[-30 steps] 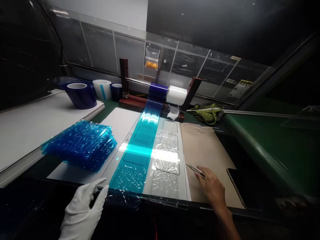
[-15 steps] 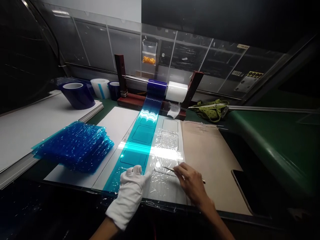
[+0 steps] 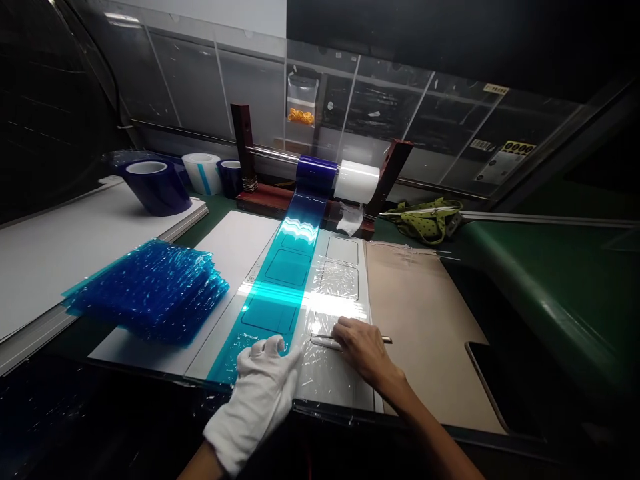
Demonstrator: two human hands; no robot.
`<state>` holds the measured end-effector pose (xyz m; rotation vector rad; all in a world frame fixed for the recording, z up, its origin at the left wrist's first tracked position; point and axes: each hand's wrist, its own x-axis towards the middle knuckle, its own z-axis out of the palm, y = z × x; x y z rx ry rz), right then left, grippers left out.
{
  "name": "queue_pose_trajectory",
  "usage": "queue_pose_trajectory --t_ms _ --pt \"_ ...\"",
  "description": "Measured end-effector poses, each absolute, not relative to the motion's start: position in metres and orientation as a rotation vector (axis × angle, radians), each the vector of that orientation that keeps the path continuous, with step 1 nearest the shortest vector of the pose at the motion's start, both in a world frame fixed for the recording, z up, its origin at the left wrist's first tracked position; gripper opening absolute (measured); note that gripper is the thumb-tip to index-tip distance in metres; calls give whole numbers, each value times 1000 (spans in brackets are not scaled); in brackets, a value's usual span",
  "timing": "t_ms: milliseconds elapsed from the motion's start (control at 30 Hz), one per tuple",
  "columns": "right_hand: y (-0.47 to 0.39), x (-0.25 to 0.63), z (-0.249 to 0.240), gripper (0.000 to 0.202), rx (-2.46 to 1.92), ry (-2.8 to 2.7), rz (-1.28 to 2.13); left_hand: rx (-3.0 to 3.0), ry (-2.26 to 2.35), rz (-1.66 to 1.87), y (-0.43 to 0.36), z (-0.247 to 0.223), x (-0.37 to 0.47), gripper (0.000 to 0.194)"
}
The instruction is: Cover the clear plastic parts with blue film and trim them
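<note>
My left hand (image 3: 263,380), in a white glove, rests on the near end of a blue film strip (image 3: 273,300). Its fingers are bent down and the thumb is stretched out to the right, towards a clear film strip (image 3: 333,373). Bare, my right hand (image 3: 363,343) is closed round a slim metal tool (image 3: 323,341), which lies nearly flat over the clear film; the kind of tool is unclear. Both strips lie on a white sheet with black rounded outlines (image 3: 345,250). The blue strip runs back to a dark blue roll (image 3: 317,170) beside a white roll (image 3: 359,181).
A stack of blue film pieces (image 3: 150,290) lies left. Spare blue rolls (image 3: 167,193) and a white roll (image 3: 200,172) stand behind it. A wooden roll stand (image 3: 270,200) is at the back. Brown board (image 3: 420,333), a phone (image 3: 493,380) and a green pouch (image 3: 425,217) are right.
My right hand has moved a little left and forward, and the tool has turned to lie more level across the clear film. My left hand has shifted slightly towards me.
</note>
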<state>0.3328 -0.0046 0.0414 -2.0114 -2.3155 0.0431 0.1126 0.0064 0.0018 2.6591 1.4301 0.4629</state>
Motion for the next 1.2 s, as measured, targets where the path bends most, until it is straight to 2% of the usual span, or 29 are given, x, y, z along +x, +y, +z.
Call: queue_pose_trajectory --t_ms 100,133,167,300,367,533,633,700,833,1033,1200 --pt "-21 354 44 21 -2091 -2277 31 2679 1342 531 -9 -4 104 87" --pt "-27 361 46 21 -2121 -2262 26 2706 1300 573 -13 -9 102 98" --pt "-34 369 47 21 -2153 -2247 21 2738 1263 630 -17 -14 100 100" --pt "-60 396 55 22 -2275 -2188 1 2839 1168 909 -22 -31 96 68" --pt "-75 407 60 23 -2326 -2152 -11 2877 1168 1005 -21 -29 96 59" --pt "-110 420 66 16 -2405 -1890 103 3090 1178 1035 -21 -5 98 64" --pt "-124 416 61 16 -2372 -1784 241 3206 1120 916 -23 6 101 76" --pt "-129 408 54 17 -2341 -1782 390 3224 1054 839 -24 6 102 78" --pt "-135 386 42 18 -2325 -1796 654 3157 1077 841 -26 -8 105 69" --pt "-133 368 39 17 -2262 -1805 788 3166 1125 875 -25 -17 106 46" --pt "-130 371 42 18 -2160 -1745 928 3303 1192 937 -22 -9 102 48"
